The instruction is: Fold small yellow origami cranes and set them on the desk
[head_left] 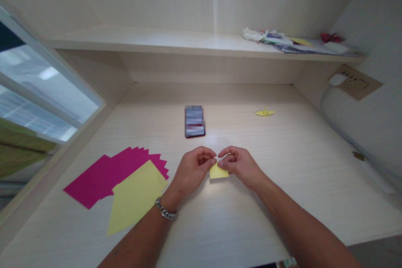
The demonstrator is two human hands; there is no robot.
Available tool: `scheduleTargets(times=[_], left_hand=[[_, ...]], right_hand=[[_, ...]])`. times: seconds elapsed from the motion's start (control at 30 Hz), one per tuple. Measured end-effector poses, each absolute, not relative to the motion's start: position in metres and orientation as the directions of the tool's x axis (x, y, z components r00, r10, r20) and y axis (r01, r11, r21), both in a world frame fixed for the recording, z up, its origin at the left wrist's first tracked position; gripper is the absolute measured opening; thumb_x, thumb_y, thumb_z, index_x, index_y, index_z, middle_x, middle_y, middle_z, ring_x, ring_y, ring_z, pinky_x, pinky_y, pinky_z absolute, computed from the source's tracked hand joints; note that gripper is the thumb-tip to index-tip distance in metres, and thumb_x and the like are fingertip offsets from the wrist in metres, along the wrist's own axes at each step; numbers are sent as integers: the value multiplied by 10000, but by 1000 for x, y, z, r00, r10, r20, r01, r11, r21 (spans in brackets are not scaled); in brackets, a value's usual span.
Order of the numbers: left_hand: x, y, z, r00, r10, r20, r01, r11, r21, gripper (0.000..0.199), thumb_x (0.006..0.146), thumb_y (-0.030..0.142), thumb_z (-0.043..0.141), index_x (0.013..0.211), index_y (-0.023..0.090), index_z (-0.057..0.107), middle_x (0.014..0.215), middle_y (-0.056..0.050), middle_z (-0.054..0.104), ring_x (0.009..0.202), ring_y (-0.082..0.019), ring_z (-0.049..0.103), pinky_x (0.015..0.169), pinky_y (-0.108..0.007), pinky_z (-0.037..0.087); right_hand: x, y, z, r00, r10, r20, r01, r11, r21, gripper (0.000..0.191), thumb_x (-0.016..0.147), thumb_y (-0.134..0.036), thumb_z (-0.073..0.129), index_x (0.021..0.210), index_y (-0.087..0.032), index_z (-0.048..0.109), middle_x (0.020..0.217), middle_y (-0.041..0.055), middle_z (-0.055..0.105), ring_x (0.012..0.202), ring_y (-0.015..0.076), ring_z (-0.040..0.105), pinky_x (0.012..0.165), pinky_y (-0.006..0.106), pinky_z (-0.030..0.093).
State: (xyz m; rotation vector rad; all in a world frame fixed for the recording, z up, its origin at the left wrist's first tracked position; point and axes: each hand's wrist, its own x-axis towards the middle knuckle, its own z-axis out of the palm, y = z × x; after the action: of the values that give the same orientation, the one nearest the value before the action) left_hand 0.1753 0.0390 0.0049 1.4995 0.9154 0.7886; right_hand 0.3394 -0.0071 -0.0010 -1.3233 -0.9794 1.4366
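Note:
A small folded yellow paper (219, 171) lies at the middle of the desk, between my two hands. My left hand (196, 165) pinches its upper left corner between thumb and fingers. At the upper right, my right hand (241, 163) holds the same paper with thumb and forefinger. The fingertips of both hands nearly meet above the paper and hide its top edge. Left of my hands, yellow sheets (138, 197) overlap a fan of magenta sheets (125, 171). A yellow folded paper crane (265, 112) sits farther back on the right.
A phone-like device (194, 121) with a blurred screen lies beyond my hands. Papers (282, 42) and a red object (332, 37) rest on the shelf (157, 41). A white plug (337, 79) with a grey cable (333, 121) is in the right wall socket; a window pane is at left.

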Motion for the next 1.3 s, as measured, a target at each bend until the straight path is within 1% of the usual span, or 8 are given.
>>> scheduleTargets(times=[0.1,0.33,0.57,0.77,0.93,1.13,1.27,1.3], left_hand=[[176,36,4,461,887,28,113,-90,989,132,753,208,630,867,166,580,758,-26,645,682,-135,608,625,-255,476],[176,34,5,457,888,43,108,-104,989,158,742,185,631,854,180,519,749,-14,624,689,-136,605,630,-251,461],[172,41,4,422,906,-26,32,14,999,252,709,201,666,865,195,469,653,18,634,586,-121,591,551,-219,425],[169,45,3,428,904,-7,59,-20,998,236,701,173,661,862,192,489,610,40,611,542,-93,541,524,-192,380],[165,47,2,470,883,-9,76,-30,997,249,715,202,653,939,178,547,583,44,587,513,-88,500,497,-191,347],[172,49,-4,431,899,-81,-61,118,991,433,745,318,651,1131,162,533,590,35,580,516,-100,515,503,-200,381],[185,44,-6,235,958,-166,-216,218,952,504,741,503,614,1084,136,569,641,-12,619,539,-122,553,515,-225,425],[188,42,-7,262,947,-185,-247,252,936,500,729,521,618,1037,127,596,688,-37,638,587,-137,575,551,-243,451]], right_hand=[[338,-6,-3,-14,957,-289,-107,-289,-952,249,652,-311,722,823,-162,619,597,-23,573,508,95,493,511,230,383],[337,-6,-6,-37,988,-150,231,-138,-963,179,759,-316,609,667,-163,615,606,-6,558,564,111,488,538,235,378],[337,-7,-3,-45,967,-250,215,-236,-948,185,776,-320,603,701,-153,621,562,11,596,495,113,523,507,237,400],[336,-6,-9,-64,961,-268,187,-252,-949,178,794,-315,591,734,-149,612,581,20,618,514,120,569,525,235,430],[336,-7,-15,-31,965,-261,310,-239,-920,177,790,-303,596,717,-142,611,538,10,607,492,108,552,498,214,394],[333,-6,-14,-70,959,-273,198,-255,-946,190,786,-310,595,716,-135,602,504,-1,590,441,93,520,457,199,367],[323,0,-14,122,974,-189,40,-196,-980,218,768,-343,604,716,-131,604,504,1,593,436,95,510,458,203,370],[320,0,-14,182,968,-174,7,-178,-984,235,762,-359,608,715,-129,609,511,5,594,448,101,518,463,206,379]])
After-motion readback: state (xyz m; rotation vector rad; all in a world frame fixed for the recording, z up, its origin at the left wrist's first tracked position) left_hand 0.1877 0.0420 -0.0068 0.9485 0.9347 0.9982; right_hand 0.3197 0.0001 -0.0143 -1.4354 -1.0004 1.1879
